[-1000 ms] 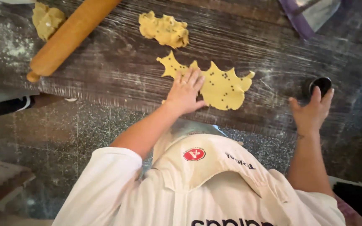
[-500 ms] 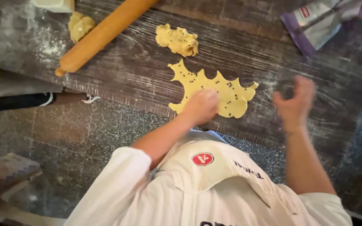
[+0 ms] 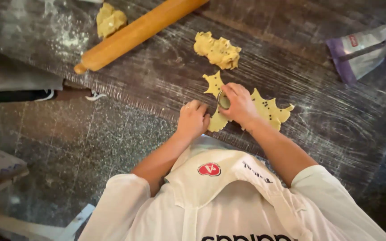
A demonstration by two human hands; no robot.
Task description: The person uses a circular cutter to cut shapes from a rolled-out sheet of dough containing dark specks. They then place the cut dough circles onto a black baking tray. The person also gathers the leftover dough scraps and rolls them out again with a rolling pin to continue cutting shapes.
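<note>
A flat, ragged sheet of yellow dough (image 3: 270,110) with dark specks lies near the front edge of the dark wooden table (image 3: 336,129). My right hand (image 3: 241,106) presses a small round cutter (image 3: 223,99) onto the sheet's left part. My left hand (image 3: 193,118) is curled beside it, knuckles resting at the sheet's near-left edge and holding nothing that I can see. White sleeves and a white shirt fill the bottom of the view.
A lump of dough scraps (image 3: 217,50) sits just beyond the sheet. A wooden rolling pin (image 3: 136,33) lies diagonally at the back left, with another dough lump (image 3: 110,18) and spilled flour past it. A purple-and-grey bag (image 3: 366,49) lies at the far right. Someone's shoe (image 3: 45,95) is on the floor at left.
My right hand came in from the right, where the dark round cutter stood, and now holds it on the dough. My left hand slid off the sheet to its near-left edge.
</note>
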